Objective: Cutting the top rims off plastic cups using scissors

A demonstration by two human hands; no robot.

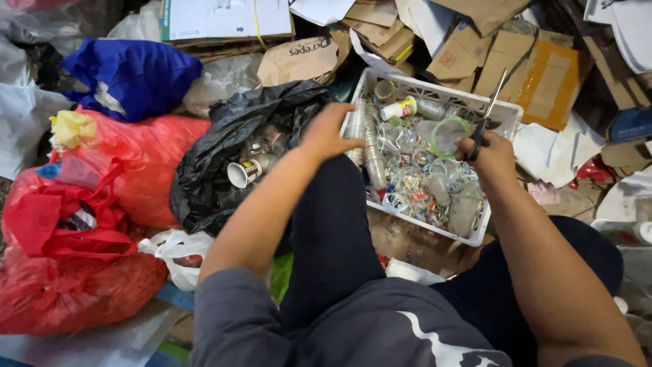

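The white crate point(499, 112) of clear plastic cups point(380, 153) sits just past the person's knees. The left hand point(326, 132) spreads wide over its near-left corner; the right hand point(492, 153) grips scissors point(487, 115) (blades up) above the crate's right side. Those blades could nick the reaching hand, and the black bag point(224, 160) left of the crate may spill.

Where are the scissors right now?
The scissors are in the person's right hand, on the right side of the head view, held over the far right corner of the white crate full of clear plastic cups.
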